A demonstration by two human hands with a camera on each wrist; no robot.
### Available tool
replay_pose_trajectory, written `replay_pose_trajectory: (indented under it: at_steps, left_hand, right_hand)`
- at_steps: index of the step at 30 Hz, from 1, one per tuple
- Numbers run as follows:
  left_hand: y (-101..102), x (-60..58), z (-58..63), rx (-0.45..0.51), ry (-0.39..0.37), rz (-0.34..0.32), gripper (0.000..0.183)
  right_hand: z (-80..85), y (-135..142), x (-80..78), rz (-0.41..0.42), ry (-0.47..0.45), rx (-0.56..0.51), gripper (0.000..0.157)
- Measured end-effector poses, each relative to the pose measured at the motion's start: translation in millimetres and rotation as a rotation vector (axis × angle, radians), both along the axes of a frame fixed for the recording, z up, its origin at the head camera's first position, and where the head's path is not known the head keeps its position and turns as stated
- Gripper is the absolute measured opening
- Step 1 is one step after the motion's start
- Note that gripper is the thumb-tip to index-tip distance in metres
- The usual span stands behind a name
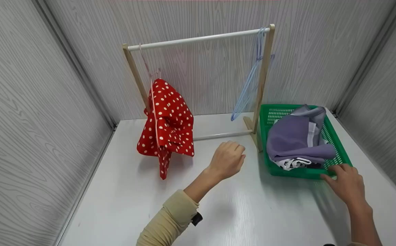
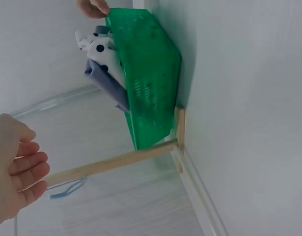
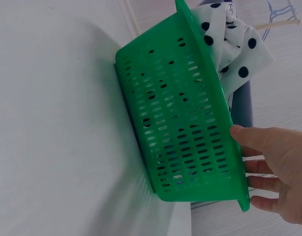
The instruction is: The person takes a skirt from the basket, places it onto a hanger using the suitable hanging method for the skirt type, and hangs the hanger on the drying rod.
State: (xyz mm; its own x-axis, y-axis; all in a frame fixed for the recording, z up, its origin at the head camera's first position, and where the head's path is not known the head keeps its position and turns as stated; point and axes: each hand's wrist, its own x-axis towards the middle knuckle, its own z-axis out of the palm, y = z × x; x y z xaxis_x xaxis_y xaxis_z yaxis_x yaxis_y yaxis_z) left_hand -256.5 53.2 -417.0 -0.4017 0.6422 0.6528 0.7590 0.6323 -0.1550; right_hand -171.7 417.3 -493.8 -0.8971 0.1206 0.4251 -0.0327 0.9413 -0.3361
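Note:
A green plastic basket [image 1: 336, 136] stands on the right of the white table, filled with folded purple cloth [image 1: 290, 133] and white fabric with black spots [image 3: 244, 54]. My right hand [image 1: 348, 182] grips its near right rim, the thumb [image 3: 236, 132] outside and the fingers over the edge. My left hand [image 1: 228, 159] hovers over the table between the basket and the rack, its fingers [image 2: 30, 172] loosely curled around nothing. Left of it, a red cloth with white dots [image 1: 170, 119] hangs from a pink hanger [image 1: 145, 61].
A small clothes rack with a white top bar [image 1: 198, 40] and wooden posts [image 1: 265, 78] stands at the back. Light blue hangers [image 1: 247, 85] hang at its right end, close to the basket. Grey wood-patterned panels [image 1: 369, 41] enclose the table.

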Motion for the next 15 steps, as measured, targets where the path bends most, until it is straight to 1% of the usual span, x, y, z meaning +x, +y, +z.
replay_pose_trajectory:
  at_steps: [3, 6, 10, 15]
  left_hand:
    - [21.8, -3.9, -8.8, -0.070, -0.043, -0.002, 0.008]
    - [42.6, -9.6, -14.6, -0.129, -0.084, -0.005, 0.013]
    - [69.1, -16.8, -19.2, -0.183, -0.147, 0.008, 0.023]
    - [100.0, -20.1, -22.8, -0.304, -0.189, 0.005, 0.028]
  right_hand:
    - [-0.1, -0.4, -0.9, 0.002, 0.014, 0.000, 0.030]
    - [-0.3, -0.9, -2.1, -0.003, 0.004, -0.007, 0.030]
    - [-1.5, -0.8, -2.7, -0.007, 0.003, -0.008, 0.031]
    - [-3.1, 0.7, -1.4, -0.012, 0.015, -0.004, 0.031]
